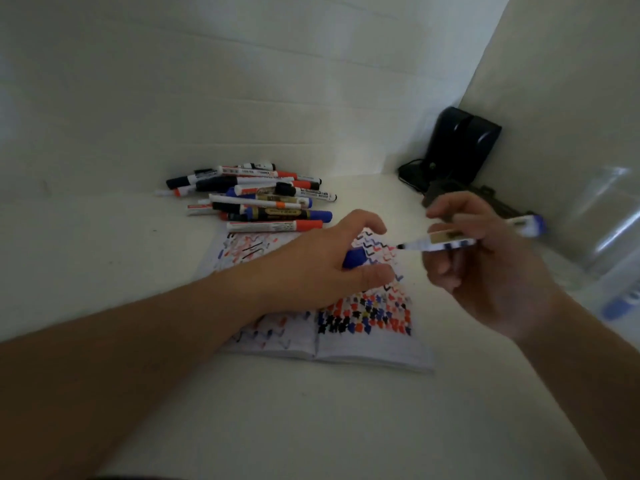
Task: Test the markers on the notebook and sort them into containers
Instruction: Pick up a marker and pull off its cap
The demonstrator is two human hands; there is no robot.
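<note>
An open notebook [367,344] lies on the white table, its pages covered with red, blue and black test marks. My right hand [485,268] holds an uncapped blue marker [450,243] above the right page, tip pointing left. My left hand [322,265] hovers over the notebook and grips the marker's blue cap [355,258]. A pile of several markers [256,199] with red, blue and black caps lies just beyond the notebook's far edge.
A black speaker-like device [460,147] with a cable stands in the far right corner against the white walls. A clear plastic container [616,237] sits at the right edge, with something blue low inside it. Bare white tabletop [311,427] lies in front of the notebook.
</note>
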